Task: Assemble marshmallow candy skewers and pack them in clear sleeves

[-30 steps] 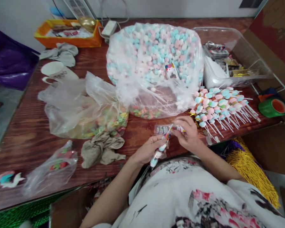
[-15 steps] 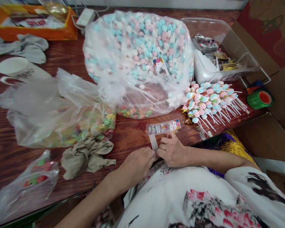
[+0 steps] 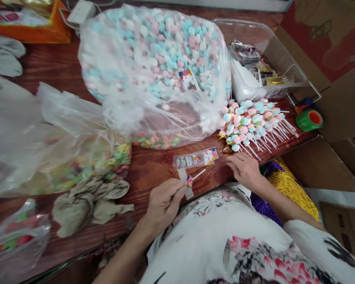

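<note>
White stick with multicoloured wrapping [image 3: 190, 180], above red-brown wooden bench [image 3: 156, 161]; long axis slanted, bare end pointing up-right in view, away from left hand [image 3: 167, 199]. Left fingers clamped on wrapped part; stick juts past fingertips. Right hand [image 3: 246, 169]: fingers loosely extended, slightly apart, near shiny gold ties [image 3: 221, 137] beside pink-blue-white marshmallow skewers [image 3: 251, 120].

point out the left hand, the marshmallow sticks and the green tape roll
left hand [image 3: 165, 197], head view, back of the hand
marshmallow sticks [image 3: 252, 121], head view, middle of the pile
green tape roll [image 3: 304, 121], head view, its green outer side
</note>
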Motion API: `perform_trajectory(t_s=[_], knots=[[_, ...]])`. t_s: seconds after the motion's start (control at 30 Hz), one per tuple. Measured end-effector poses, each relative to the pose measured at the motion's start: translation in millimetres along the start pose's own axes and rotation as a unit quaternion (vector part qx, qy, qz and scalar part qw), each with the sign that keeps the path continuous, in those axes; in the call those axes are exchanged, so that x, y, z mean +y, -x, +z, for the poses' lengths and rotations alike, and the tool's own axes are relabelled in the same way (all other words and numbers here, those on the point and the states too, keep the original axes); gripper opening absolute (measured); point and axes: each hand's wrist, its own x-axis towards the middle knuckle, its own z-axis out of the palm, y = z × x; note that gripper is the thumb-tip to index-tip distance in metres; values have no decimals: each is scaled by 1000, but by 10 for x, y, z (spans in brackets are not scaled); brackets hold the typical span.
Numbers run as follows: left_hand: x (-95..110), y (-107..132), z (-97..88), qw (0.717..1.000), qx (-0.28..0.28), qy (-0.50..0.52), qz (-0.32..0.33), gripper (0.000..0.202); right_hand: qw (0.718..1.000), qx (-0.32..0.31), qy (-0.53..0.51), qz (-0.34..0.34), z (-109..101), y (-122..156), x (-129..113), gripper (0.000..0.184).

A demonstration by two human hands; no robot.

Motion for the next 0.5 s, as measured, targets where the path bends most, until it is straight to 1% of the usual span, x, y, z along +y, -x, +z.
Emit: perform_trajectory(t_s=[0.03,0.07,0.1,0.17,0.2,0.23,0.27,0.33,0.43,0.5], knots=[[14,-8,1,997,7,57,-57,13,999,8,41,23,-6,85,103,19],[27,-21,7,987,14,113,-116,12,996,18,72,45,0,161,190,19],[37,-40,19,969,21,169,-177,13,993,27,96,62,17,224,259,19],[51,-95,66,917,34,275,-288,18,987,42,128,90,72,292,347,19],[58,-131,97,888,42,319,-328,19,984,45,140,98,104,295,374,19],[66,-169,129,863,51,355,-356,20,982,42,151,103,135,282,393,20],[77,-208,158,845,59,381,-370,20,981,35,160,104,163,257,408,21],[103,-271,199,826,67,416,-376,18,980,16,170,99,197,200,431,22],[128,-301,212,817,63,440,-368,17,985,16,144,90,182,163,427,20],[130,-280,210,817,67,441,-366,17,994,33,76,77,133,173,364,19]])
